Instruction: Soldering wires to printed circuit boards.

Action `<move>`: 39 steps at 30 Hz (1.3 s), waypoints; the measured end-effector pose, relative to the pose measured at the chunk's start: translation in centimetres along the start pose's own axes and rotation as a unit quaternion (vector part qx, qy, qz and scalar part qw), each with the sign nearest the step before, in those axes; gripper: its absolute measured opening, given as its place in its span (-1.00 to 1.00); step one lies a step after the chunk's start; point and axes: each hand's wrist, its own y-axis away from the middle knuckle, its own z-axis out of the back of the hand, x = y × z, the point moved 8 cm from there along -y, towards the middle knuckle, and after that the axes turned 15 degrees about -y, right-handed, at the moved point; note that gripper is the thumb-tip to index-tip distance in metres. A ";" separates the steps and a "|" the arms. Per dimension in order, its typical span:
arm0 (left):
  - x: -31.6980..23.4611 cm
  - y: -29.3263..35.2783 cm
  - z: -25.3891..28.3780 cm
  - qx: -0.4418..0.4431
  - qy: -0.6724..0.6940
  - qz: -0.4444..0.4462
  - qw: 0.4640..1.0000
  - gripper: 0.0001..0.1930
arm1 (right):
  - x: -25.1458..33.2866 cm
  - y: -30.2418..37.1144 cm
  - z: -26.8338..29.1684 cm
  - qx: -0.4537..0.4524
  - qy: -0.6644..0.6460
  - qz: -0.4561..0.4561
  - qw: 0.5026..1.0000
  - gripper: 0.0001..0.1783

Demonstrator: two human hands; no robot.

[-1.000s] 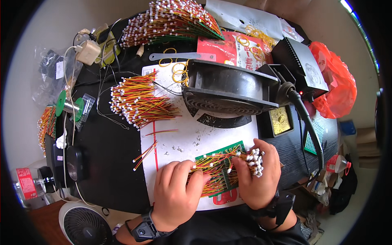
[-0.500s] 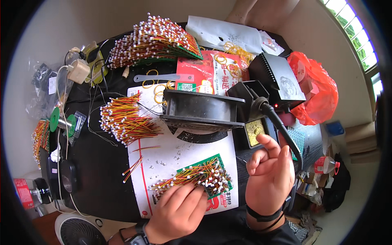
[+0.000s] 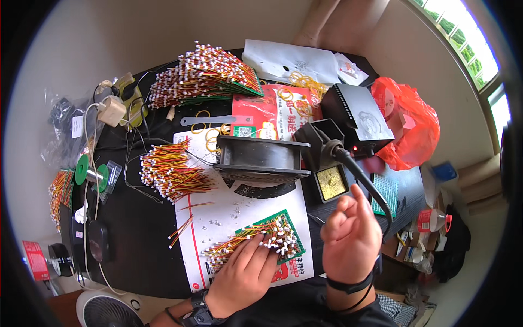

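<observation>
A green circuit board (image 3: pixel 294 224) lies on the white printed sheet in front of me, with many red and yellow wires with white plugs (image 3: pixel 280 240) standing on it. My left hand (image 3: pixel 245 270) rests over these wires, its fingers stretched out and the tips among them. To the right, my right hand (image 3: pixel 351 242) is raised with its palm turned inward. Some of its fingers are bent and apart, and I see nothing between them. Beside it, a soldering iron (image 3: pixel 340 152) sits in its black holder, its cable passing behind the hand.
A black fan (image 3: pixel 261 152) stands beyond the board. Loose wires (image 3: pixel 177 171) are heaped to the left; a stack of wired boards (image 3: pixel 210 76) lies behind. At right are a yellow sponge tray (image 3: pixel 331 182), a black soldering station (image 3: pixel 357 114) and a red plastic bag (image 3: pixel 406 125).
My left hand's fingers have straightened and moved up over the wires. My right hand stays raised, with its fingers shifted slightly. The whole view has tilted a little.
</observation>
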 end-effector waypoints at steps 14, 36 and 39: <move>-0.8 -0.8 -0.4 0.031 0.028 -0.044 0.998 -0.55 | 7.8 2.3 -1.8 0.124 0.340 0.503 0.785 -0.71; 3.7 -0.8 1.4 -0.052 0.078 0.171 0.981 -0.76 | 1.1 8.3 -2.9 0.428 0.325 0.418 0.732 -0.76; 3.9 -1.0 1.3 -0.037 0.005 0.202 0.979 -0.75 | -0.4 7.3 -2.1 0.429 0.341 0.411 0.729 -0.76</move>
